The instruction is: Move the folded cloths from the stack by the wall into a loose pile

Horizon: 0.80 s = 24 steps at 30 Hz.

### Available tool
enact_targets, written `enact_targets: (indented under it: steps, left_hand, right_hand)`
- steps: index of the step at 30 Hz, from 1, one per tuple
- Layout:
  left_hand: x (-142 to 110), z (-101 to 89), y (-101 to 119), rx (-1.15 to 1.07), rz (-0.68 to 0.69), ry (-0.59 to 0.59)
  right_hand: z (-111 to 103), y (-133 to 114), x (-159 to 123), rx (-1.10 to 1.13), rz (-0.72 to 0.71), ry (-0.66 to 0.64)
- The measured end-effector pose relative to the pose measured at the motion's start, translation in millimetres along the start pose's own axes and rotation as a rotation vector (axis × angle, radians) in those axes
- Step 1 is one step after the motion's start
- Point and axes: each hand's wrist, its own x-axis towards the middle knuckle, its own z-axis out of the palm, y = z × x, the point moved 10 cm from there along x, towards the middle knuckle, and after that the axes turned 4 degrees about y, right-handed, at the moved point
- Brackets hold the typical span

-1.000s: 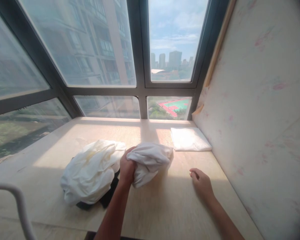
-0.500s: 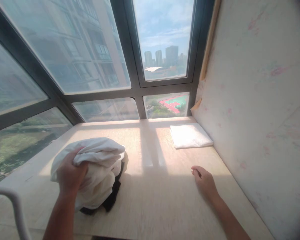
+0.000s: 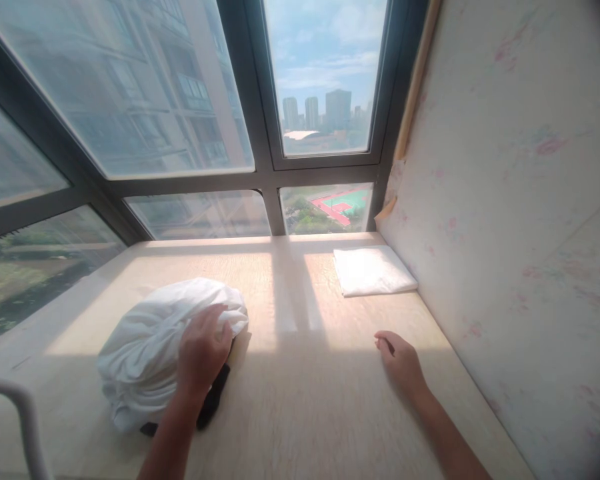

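A heaped pile of white cloth lies on the left part of the light wooden surface, with some black fabric showing from under it. My left hand rests against the right side of the pile. Its fingers and thumb are apart on the white cloth, and I see no fold gripped between them. My right hand is low over the surface at the right, fingers curled together and nothing in them. Beyond it, a folded white cloth lies flat near the wall.
Dark-framed windows rise behind the wooden surface. A flowered papered wall bounds the right side. At the lower left edge a curved grey-white tube sticks up.
My left hand has let go of the bunched fold and moved right across the pile. The white cloth now lies smoother and covers more of the heap. My right hand stays put.
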Motion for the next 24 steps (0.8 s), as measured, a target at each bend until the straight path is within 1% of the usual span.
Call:
enact_targets:
  steps: [2,4,5,6,8,10,12,15,17,20,24]
  left_hand:
    - [-15,41.8,25,-0.186,-0.030,-0.188]
    - [-38,85.0,44,-0.272,-0.076,-0.364]
    - [-49,101.9,51,-0.280,-0.091,-0.414]
    - [-59,114.9,56,-0.276,-0.104,-0.437]
    - [-73,131.4,60,-0.264,-0.127,-0.448]
    - [-82,139.2,59,-0.261,-0.149,-0.456]
    - [-87,141.1,55,-0.267,-0.172,-0.465]
    - [-88,141.1,50,-0.278,-0.198,-0.477]
    - [-88,141.6,49,-0.280,-0.203,-0.484]
    - [-89,142.9,50,-0.283,-0.204,-0.489]
    - [-89,144.4,49,-0.291,-0.210,-0.488]
  right_hand:
    - [0,0,1,0.005,-0.005,0.003]
    - [-1,0,1,0.006,-0.003,0.007]
    - [-1,0,1,0.007,-0.001,0.008]
    - [-1,1,1,0.008,0.003,0.008]
    - [-2,2,0,0.011,0.013,0.006]
    - [-2,3,0,0.016,0.027,-0.001]
    - [0,6,3,-0.015,0.054,-0.014]
    - [5,7,22,-0.121,0.073,0.006]
    - [8,4,45,-0.165,0.048,0.048]
    - [12,-1,92,-0.212,-0.010,0.091]
    - [17,-1,160,-0.341,-0.071,0.056]
